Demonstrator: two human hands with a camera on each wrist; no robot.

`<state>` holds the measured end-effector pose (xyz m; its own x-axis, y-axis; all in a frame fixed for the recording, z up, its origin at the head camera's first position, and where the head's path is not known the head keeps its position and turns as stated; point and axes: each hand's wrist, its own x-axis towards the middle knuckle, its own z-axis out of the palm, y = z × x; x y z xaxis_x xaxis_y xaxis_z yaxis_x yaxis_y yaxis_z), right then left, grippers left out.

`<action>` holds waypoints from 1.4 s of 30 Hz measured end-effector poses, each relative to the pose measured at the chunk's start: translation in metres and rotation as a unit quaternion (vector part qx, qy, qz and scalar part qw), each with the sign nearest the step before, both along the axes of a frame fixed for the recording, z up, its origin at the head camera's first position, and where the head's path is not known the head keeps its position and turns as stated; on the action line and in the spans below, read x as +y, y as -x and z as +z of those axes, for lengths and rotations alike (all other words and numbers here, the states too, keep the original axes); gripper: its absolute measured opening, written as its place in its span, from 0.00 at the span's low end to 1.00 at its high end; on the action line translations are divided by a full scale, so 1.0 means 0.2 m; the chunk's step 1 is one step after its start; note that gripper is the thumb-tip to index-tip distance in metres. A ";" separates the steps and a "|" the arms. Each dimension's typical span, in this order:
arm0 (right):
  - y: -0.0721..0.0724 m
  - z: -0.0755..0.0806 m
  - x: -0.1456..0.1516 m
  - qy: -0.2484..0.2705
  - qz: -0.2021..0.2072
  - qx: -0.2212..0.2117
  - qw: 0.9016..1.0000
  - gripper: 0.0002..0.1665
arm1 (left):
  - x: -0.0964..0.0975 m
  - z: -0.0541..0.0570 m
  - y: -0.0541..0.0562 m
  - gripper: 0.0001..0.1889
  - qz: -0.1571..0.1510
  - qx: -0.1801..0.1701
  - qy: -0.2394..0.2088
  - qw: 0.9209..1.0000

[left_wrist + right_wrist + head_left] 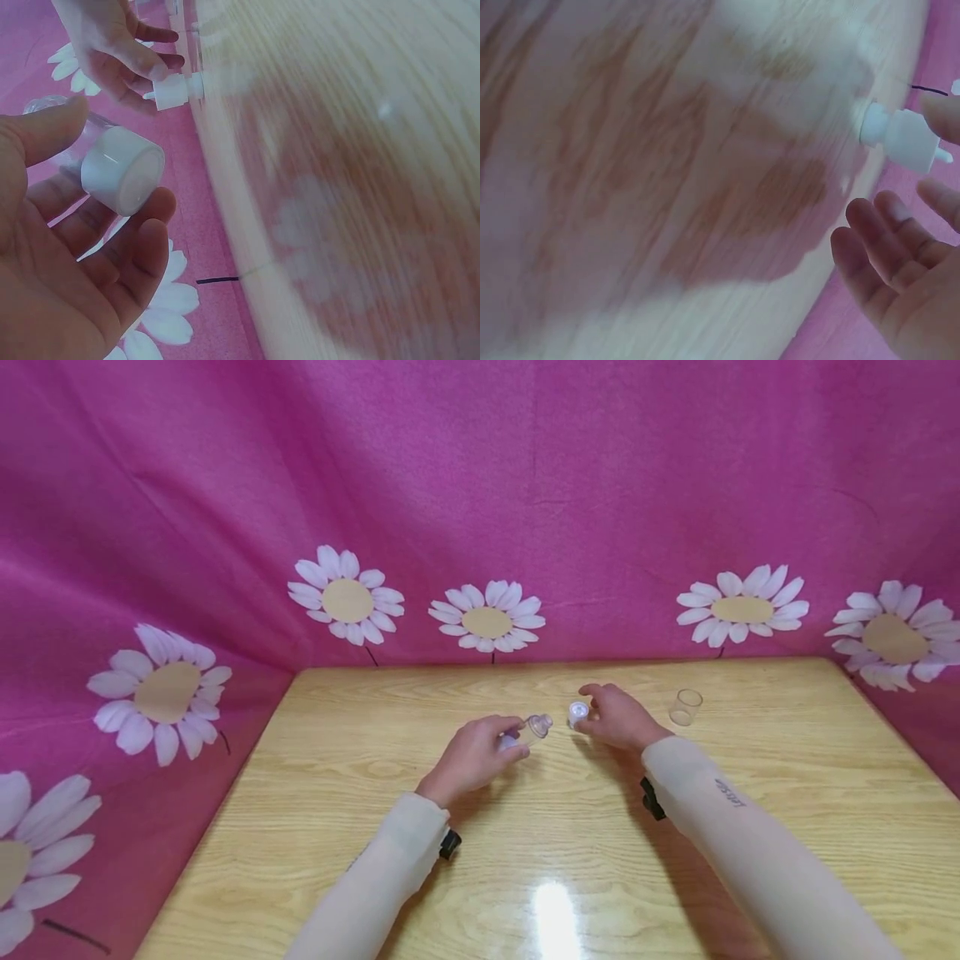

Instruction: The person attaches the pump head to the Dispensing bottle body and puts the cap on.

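My left hand (472, 756) grips a small clear container (537, 727), held tilted above the table. Its narrow clear end points right in the head view. A white round end piece (124, 171) of it shows between thumb and fingers in the left wrist view. Just to the right, a small white stepped piece with a thin tip (577, 714) stands on the table. My right hand (617, 718) is around this piece, thumb right at its side and fingers spread apart from it. In the right wrist view the white piece (911, 139) sits beside the thumb, the fingers loosely bent below.
A clear open cylinder (686, 707) stands on the wooden table (360, 810), right of my right hand and near the back. Pink cloth (480, 468) with white daisies rises behind the table's back edge and along both sides.
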<state>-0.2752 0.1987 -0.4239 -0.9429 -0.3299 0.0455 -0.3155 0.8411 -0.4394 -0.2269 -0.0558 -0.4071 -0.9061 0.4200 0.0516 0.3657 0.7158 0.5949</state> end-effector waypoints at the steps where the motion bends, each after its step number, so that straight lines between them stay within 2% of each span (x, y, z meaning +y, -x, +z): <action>1: 0.00 0.00 0.00 -0.006 0.003 0.007 1.000 0.35 | 0.00 0.00 0.00 0.24 -0.001 0.000 0.001 1.000; 8: 0.01 0.02 -0.01 -0.031 -0.003 0.040 0.999 0.17 | 0.00 0.01 -0.01 0.24 -0.002 0.001 0.000 1.000; 14: 0.02 0.04 -0.01 -0.014 -0.014 0.018 1.000 0.17 | -0.01 0.01 0.00 0.24 0.001 0.001 0.002 1.000; 27: -0.01 0.01 -0.05 -0.046 -0.022 0.006 0.999 0.18 | -0.02 0.00 -0.01 0.25 0.006 -0.006 -0.001 1.000; 42: -0.02 0.02 -0.05 -0.016 0.000 -0.001 1.000 0.17 | -0.06 0.00 -0.01 0.25 0.020 0.017 0.001 1.000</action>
<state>-0.2702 0.1883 -0.4208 -0.9433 -0.3303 0.0337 -0.3140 0.8547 -0.4133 -0.2258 -0.0674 -0.4064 -0.9197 0.3842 0.0812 0.3567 0.7308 0.5819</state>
